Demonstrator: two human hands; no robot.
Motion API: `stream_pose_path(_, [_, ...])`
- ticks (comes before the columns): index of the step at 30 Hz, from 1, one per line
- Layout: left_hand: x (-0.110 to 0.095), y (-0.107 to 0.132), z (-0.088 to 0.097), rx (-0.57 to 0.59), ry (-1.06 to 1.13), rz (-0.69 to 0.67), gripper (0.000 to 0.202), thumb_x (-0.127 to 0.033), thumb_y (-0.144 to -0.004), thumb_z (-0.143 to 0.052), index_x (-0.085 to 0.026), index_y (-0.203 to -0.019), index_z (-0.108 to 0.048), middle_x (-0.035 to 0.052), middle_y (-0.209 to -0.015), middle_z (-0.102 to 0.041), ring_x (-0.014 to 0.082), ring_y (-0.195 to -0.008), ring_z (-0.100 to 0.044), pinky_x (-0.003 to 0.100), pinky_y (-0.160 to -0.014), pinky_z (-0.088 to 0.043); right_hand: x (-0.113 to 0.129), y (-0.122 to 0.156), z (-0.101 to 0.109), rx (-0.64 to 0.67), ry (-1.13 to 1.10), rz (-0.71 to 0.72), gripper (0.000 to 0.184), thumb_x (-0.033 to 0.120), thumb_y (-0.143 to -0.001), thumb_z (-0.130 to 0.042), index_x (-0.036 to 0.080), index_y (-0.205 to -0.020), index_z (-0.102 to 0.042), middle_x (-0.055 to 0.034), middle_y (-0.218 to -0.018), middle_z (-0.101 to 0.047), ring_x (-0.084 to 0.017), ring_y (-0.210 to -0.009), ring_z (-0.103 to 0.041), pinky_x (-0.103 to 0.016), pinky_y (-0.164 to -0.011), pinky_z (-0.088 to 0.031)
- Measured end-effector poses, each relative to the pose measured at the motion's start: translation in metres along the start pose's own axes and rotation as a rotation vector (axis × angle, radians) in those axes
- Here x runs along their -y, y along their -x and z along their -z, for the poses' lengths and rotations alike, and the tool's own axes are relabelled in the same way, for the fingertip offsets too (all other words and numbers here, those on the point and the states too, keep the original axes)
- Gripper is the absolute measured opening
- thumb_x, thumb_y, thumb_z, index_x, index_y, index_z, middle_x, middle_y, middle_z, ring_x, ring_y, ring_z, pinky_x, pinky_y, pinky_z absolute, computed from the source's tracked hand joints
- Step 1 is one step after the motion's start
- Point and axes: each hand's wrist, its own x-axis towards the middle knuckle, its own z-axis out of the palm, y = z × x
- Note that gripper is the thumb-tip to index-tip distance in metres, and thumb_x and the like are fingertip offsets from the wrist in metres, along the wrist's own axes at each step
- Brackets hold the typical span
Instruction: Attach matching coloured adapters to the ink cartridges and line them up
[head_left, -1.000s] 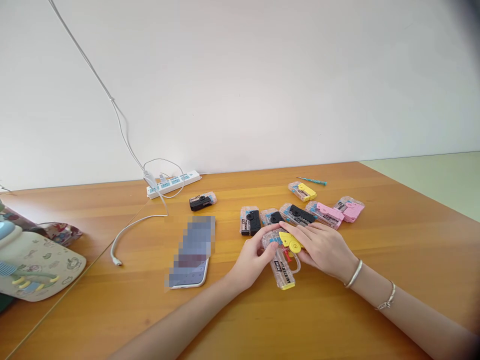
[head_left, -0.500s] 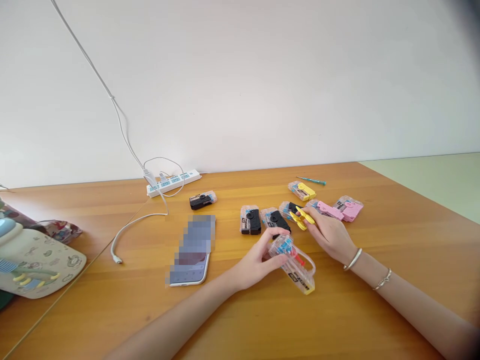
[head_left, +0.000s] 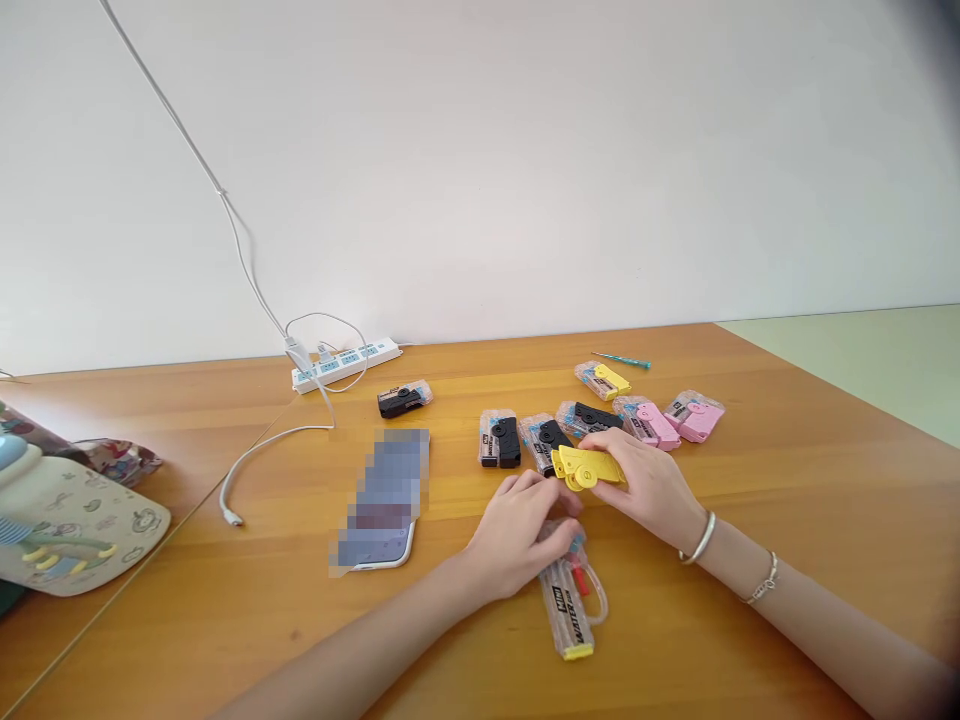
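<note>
My left hand is closed around the upper end of a clear toy water gun, which has a red trigger, a yellow end and "MINI WATER" lettering. Its lower end points toward me, close above or on the table; I cannot tell which. In my right hand a yellow plastic handle piece with a round hinge is pinched, just above the clear gun. Behind both hands lie clear water guns with black handles and pink handles, plus one with a yellow handle.
A phone lies left of my hands. A white power strip with cables stands by the wall, near another black-handled gun. A thin teal screwdriver-like tool lies at the back right. A patterned bottle-like item is at far left.
My left hand has swung the clear gun lower and more upright toward me. My right hand has brought the yellow piece left and down, turning it flatter, close to the left fingers.
</note>
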Motion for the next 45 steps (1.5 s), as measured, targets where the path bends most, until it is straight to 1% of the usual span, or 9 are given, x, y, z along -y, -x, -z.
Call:
stream_pose_path(3, [0.004, 0.001, 0.0, -0.167, 0.126, 0.116, 0.016, -0.03, -0.087, -0.047, -0.023, -0.101, -0.049, 0.0025, -0.096, -0.064, 0.0208, -0.094, -0.056, 0.033, -0.085, -0.04, 0.0, 0.003, -0.003, -0.036, -0.036, -0.039, 0.014, 0.024, -0.078, -0.05, 0.023, -0.09, -0.042, -0.0038, -0.084, -0.067, -0.019, -0.069, -0.064, -0.029, -0.057, -0.048])
stream_pose_path(6, [0.007, 0.001, 0.0, -0.28, 0.205, 0.164, 0.02, -0.032, -0.087, -0.047, -0.023, -0.106, -0.045, 0.0023, -0.101, -0.061, 0.0186, -0.095, -0.056, 0.031, -0.084, -0.042, 0.001, 0.005, -0.005, -0.011, -0.072, 0.042, 0.015, 0.026, -0.08, -0.053, 0.024, -0.084, -0.039, -0.0044, -0.085, -0.067, -0.019, -0.069, -0.063, -0.03, -0.057, -0.048])
stream_pose_path(10, [0.005, 0.0, -0.001, -0.256, 0.138, 0.102, 0.009, -0.029, -0.086, -0.049, -0.021, -0.089, -0.053, 0.002, -0.094, -0.059, 0.0183, -0.091, -0.054, 0.029, -0.081, -0.042, 0.005, 0.003, -0.002, -0.044, -0.051, 0.269, 0.014, 0.019, -0.085, -0.049, 0.024, -0.077, -0.039, -0.0061, -0.094, -0.066, -0.019, -0.08, -0.062, -0.032, -0.065, -0.05])
stream_pose_path(13, [0.003, -0.002, 0.0, -0.217, 0.148, 0.087, 0.015, -0.029, -0.085, -0.05, -0.019, -0.076, -0.055, 0.003, -0.087, -0.057, 0.0184, -0.086, -0.054, 0.029, -0.079, -0.043, 0.007, 0.001, 0.0, -0.135, 0.056, 0.348, 0.016, 0.016, -0.085, -0.05, 0.024, -0.073, -0.043, -0.0061, -0.092, -0.064, -0.02, -0.083, -0.06, -0.034, -0.07, -0.05])
stream_pose_path(18, [0.004, -0.004, 0.001, -0.258, 0.27, 0.083, 0.015, -0.025, -0.083, -0.054, -0.018, -0.073, -0.061, 0.0051, -0.095, -0.058, 0.0191, -0.094, -0.055, 0.03, -0.087, -0.042, 0.012, 0.001, 0.001, -0.214, 0.174, 0.255, 0.013, 0.014, -0.085, -0.049, 0.024, -0.079, -0.054, -0.0062, -0.097, -0.061, -0.02, -0.089, -0.059, -0.036, -0.076, -0.05])
stream_pose_path(25, [0.011, -0.005, -0.001, -0.333, 0.319, 0.083, 0.018, -0.023, -0.087, -0.051, -0.022, -0.088, -0.07, 0.0046, -0.107, -0.059, 0.0193, -0.105, -0.053, 0.031, -0.096, -0.039, 0.022, 0.002, -0.006, -0.112, 0.112, 0.145, 0.015, 0.026, -0.087, -0.051, 0.018, -0.099, -0.056, -0.0093, -0.104, -0.061, -0.021, -0.095, -0.059, -0.033, -0.079, -0.048])
stream_pose_path(37, [0.012, -0.005, -0.002, -0.319, 0.24, 0.131, 0.021, -0.026, -0.084, -0.054, -0.021, -0.074, -0.071, 0.0035, -0.103, -0.064, 0.0197, -0.099, -0.057, 0.032, -0.09, -0.042, 0.031, 0.002, -0.001, -0.051, 0.337, 0.233, 0.017, 0.025, -0.086, -0.05, 0.016, -0.075, -0.059, -0.0023, -0.065, -0.059, -0.016, -0.063, -0.052, -0.029, -0.063, -0.037])
stream_pose_path(42, [0.013, -0.004, -0.004, -0.337, 0.139, 0.17, 0.023, -0.027, -0.083, -0.054, -0.021, -0.067, -0.069, 0.0028, -0.091, -0.066, 0.0197, -0.09, -0.057, 0.034, -0.083, -0.045, 0.042, -0.001, -0.008, -0.015, 0.442, 0.198, 0.019, 0.018, -0.078, -0.046, 0.016, -0.062, -0.057, -0.0016, -0.058, -0.056, -0.016, -0.059, -0.049, -0.034, -0.077, -0.036])
stream_pose_path(45, [0.013, -0.004, -0.004, -0.367, 0.11, 0.168, 0.023, -0.027, -0.082, -0.054, -0.021, -0.066, -0.069, 0.0027, -0.086, -0.067, 0.0196, -0.088, -0.057, 0.034, -0.081, -0.045, 0.046, -0.005, -0.009, -0.017, 0.476, 0.185, 0.017, 0.016, -0.075, -0.047, 0.017, -0.06, -0.056, -0.0014, -0.055, -0.055, -0.016, -0.057, -0.047, -0.033, -0.073, -0.034])
